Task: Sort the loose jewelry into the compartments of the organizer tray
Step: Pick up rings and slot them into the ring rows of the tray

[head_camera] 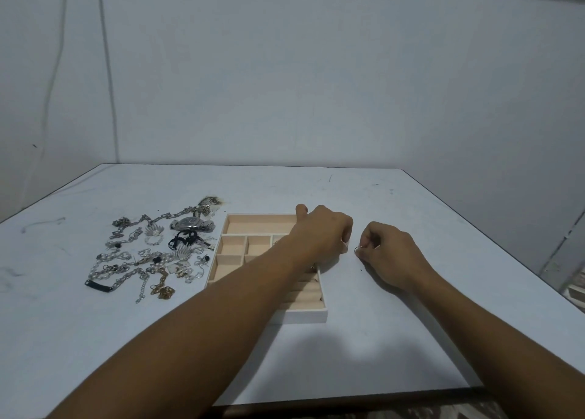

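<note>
A white organizer tray (304,316) with beige compartments lies in the middle of the table. Loose jewelry (152,254), chains, pearls, earrings and a silver watch (191,224), is spread out to its left. My left hand (319,231) reaches across the tray's right side with curled fingers; whether they hold anything is hidden. My right hand (391,254) rests on the table just right of the tray and pinches a small ring (358,249) between thumb and fingertips. My left forearm covers part of the tray.
The white table (411,339) ends at a dark front edge near me and a right edge at the frame's side. A grey wall stands behind it. A black bar bracelet (99,287) lies at the near left of the pile.
</note>
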A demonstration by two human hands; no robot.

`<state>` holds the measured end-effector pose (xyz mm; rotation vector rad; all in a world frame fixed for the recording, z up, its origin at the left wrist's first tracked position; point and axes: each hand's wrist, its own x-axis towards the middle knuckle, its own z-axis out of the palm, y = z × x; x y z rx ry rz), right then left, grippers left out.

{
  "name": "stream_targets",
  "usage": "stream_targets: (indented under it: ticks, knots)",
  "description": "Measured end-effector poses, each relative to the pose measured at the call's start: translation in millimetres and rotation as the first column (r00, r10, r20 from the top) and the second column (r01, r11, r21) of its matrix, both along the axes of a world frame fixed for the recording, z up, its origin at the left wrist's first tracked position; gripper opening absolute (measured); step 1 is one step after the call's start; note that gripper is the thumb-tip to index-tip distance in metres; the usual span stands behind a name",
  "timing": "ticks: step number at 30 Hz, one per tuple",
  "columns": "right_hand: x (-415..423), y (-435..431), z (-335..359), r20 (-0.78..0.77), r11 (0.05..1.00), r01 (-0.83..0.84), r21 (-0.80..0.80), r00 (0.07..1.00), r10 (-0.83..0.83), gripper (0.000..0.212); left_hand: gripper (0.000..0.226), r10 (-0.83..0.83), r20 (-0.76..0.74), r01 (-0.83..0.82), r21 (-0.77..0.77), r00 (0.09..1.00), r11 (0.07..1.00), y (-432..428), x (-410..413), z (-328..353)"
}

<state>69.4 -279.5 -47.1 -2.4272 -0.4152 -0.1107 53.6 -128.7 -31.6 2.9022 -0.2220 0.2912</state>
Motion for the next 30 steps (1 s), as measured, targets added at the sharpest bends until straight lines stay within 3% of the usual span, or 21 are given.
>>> stream_targets:
  ticks: [10,18,30]
  knots:
    - [-18.0,-0.2,16.8,-0.037,0.996,-0.052,0.075,0.998,0.055,0.013,0.011,-0.039,0.064,0.043,-0.063,0.997,0.997,11.9,-18.6,14.0]
    - [-37.3,-0.3,26.0,-0.091,0.975,-0.098,0.2,0.989,0.118,0.013,0.013,0.023,0.078,-0.01,-0.157,0.997,0.987,29.8,-47.3,24.9]
    - [-63.8,9.1,23.3,0.041,0.975,-0.169,0.145,0.985,0.165,0.014,0.007,0.079,0.111,-0.04,-0.311,0.991,0.949,56.3,-104.5,21.2]
